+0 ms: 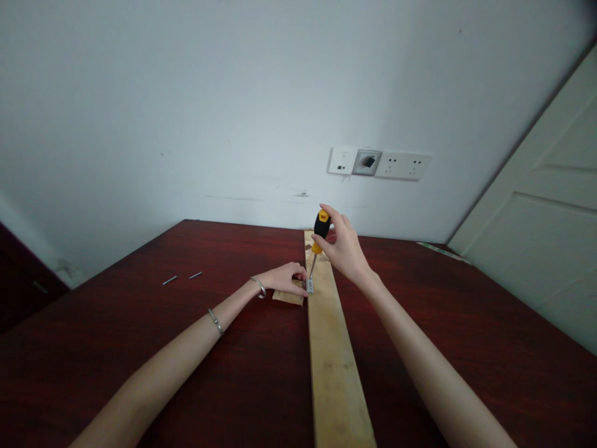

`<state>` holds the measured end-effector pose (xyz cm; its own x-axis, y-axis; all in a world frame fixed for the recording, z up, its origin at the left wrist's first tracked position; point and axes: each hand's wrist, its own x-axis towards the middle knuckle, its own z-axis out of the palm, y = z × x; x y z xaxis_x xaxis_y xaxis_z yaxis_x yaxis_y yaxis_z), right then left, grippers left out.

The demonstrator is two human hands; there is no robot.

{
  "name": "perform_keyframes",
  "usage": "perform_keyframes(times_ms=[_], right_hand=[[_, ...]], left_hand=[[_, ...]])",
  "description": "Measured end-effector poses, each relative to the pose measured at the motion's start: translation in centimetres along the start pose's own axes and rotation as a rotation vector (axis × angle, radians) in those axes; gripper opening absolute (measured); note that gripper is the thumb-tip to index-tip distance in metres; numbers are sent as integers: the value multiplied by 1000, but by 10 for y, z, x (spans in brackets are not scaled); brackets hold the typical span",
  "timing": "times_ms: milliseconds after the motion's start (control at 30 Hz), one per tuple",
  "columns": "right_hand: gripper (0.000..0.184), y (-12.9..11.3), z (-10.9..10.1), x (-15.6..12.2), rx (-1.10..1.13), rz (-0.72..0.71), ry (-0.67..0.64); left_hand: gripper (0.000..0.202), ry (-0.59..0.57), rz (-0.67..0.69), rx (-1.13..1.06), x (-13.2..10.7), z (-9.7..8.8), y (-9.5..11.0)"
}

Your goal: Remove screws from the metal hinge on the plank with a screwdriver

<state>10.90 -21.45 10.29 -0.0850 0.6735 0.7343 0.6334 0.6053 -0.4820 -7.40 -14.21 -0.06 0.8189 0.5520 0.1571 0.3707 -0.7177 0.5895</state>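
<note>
Mid screw-driving: right hand (344, 249) gripped screwdriver (319, 235) upright on bracket (310, 285) at plank (333, 348) left edge, left hand (284, 278) pinching bracket steady; next probably needed firm downward pressure while turning.

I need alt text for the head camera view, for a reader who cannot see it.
A right hand holds a yellow and black screwdriver tip-down on a small metal bracket on a long wooden plank. The left hand steadies the bracket beside a small wood piece on a dark red table.
</note>
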Motion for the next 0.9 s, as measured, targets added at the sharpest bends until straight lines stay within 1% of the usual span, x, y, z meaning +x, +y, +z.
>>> perform_keyframes(times_ms=[133,267,400,500,567,667,733,833,900], right_hand=[[65,3,2,1,13,11,24],[65,5,2,1,30,12,47],[65,2,-2,3,38,22,85],[65,-1,-6,6,46,44,117],[64,-1,-9,7,58,51,136],[65,-1,-14,8,77,45,154],[66,0,-17,9,78,39,161],[65,1,-21,11,69,36,176],[64,1,-23,11,67,37,189]], left_hand=[[39,-6,-7,-3,1,0,0],[39,-13,-15,-1,0,-1,1],[37,-3,-16,-2,0,-1,4],[36,-18,-30,-16,-1,-2,7],[40,-21,-73,-25,-1,-2,8],[54,-17,-144,-59,-2,-2,7],[58,-24,-154,-91,-2,-4,5],[53,-28,-146,-149,-2,-5,1],[48,3,-144,-185,-1,-5,0]])
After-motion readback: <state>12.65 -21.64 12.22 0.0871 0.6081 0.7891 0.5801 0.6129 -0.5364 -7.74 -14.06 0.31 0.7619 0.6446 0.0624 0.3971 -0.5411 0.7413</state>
